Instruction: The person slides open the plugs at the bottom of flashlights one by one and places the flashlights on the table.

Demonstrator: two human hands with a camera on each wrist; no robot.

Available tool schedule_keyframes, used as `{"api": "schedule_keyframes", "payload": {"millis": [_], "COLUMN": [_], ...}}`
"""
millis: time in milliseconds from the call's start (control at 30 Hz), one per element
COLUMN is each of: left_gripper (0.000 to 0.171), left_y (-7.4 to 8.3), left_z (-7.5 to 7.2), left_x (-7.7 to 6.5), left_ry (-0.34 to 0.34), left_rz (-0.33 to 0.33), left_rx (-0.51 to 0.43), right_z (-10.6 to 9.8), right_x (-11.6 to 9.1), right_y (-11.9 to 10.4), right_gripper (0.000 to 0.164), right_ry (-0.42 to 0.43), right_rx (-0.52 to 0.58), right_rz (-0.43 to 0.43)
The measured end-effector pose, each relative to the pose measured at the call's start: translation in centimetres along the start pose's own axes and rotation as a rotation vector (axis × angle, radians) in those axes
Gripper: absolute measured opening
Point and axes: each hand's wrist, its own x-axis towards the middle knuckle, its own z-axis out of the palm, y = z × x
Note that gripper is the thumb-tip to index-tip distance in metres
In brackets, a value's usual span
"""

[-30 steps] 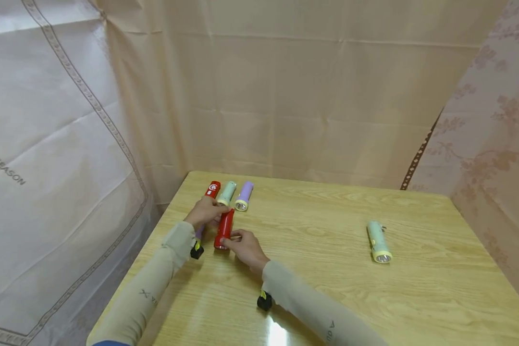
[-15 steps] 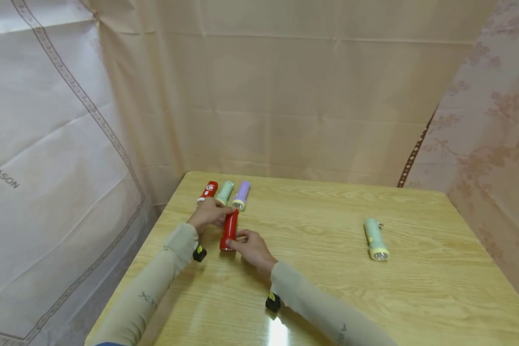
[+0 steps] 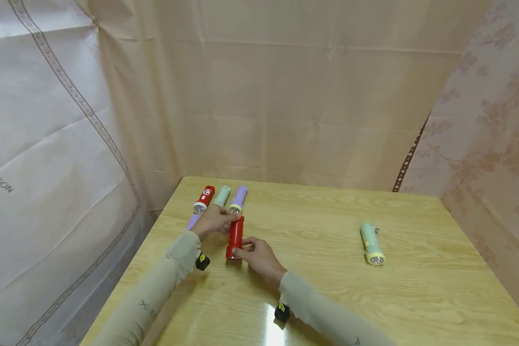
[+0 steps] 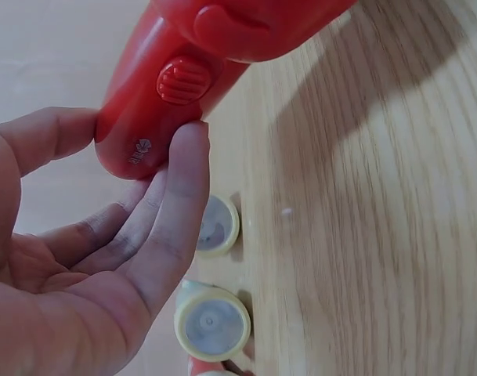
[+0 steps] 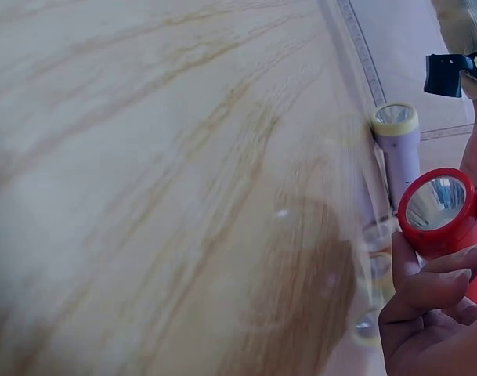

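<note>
Both hands are on a plain red flashlight [image 3: 236, 235], lens end toward the person. My left hand [image 3: 213, 222] pinches its tail between thumb and fingers; the left wrist view shows a ribbed switch [image 4: 185, 81] on the barrel. At the lens end, my right hand [image 3: 264, 258] holds the head with thumb and fingers, and the shiny reflector [image 5: 436, 204] shows in the right wrist view. Just beyond the left hand lie a red-and-white flashlight [image 3: 205, 198], a green one [image 3: 222, 195] partly covered by the hand, and a purple one [image 3: 240, 197].
A second purple flashlight [image 3: 193, 221] lies left of the left hand, mostly hidden behind it. Another green flashlight [image 3: 371, 241] lies alone on the right of the wooden table [image 3: 311, 230]. Hanging cloth [image 3: 259, 105] surrounds the table's back and sides.
Both hands have carried the red flashlight a little to the right, its tail now near the front of the back-row purple flashlight. The head view has shifted slightly.
</note>
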Motion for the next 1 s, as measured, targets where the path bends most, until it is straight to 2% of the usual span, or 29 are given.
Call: {"api": "schedule_keyframes", "payload": {"millis": [133, 233, 400, 633, 800, 1000], "left_gripper": [0.03, 0.032, 0.035, 0.03, 0.034, 0.037], "left_y": [0.0, -0.2, -0.1, 0.9, 1.5, 1.6], "left_z": [0.6, 1.3, 2.1, 2.1, 2.2, 2.5], "left_x": [-0.4, -0.9, -1.0, -0.5, -0.1, 0.1], "left_ry": [0.011, -0.007, -0.026, -0.022, -0.038, -0.06], "left_rz": [-0.011, -0.023, 0.019, 0.032, 0.055, 0.013], "left_rx": [0.014, 0.025, 0.037, 0.037, 0.053, 0.025], "right_z": [-0.3, -0.4, -0.8, -1.9, -2.6, -3.2], "right_x": [-0.6, -1.2, -1.8, -1.6, -1.5, -1.4], "right_y": [0.4, 0.8, 1.1, 0.2, -0.1, 0.1], "right_gripper": [0.049, 0.047, 0.041, 0.043, 0.046, 0.049], "right_ry": [-0.012, -0.03, -0.029, -0.032, -0.023, -0.036], "right_rx": [-0.021, -0.037, -0.03, -0.029, -0.047, -0.072], "right_rz": [-0.002, -0.004, -0.029, -0.039, -0.03, -0.012]}}
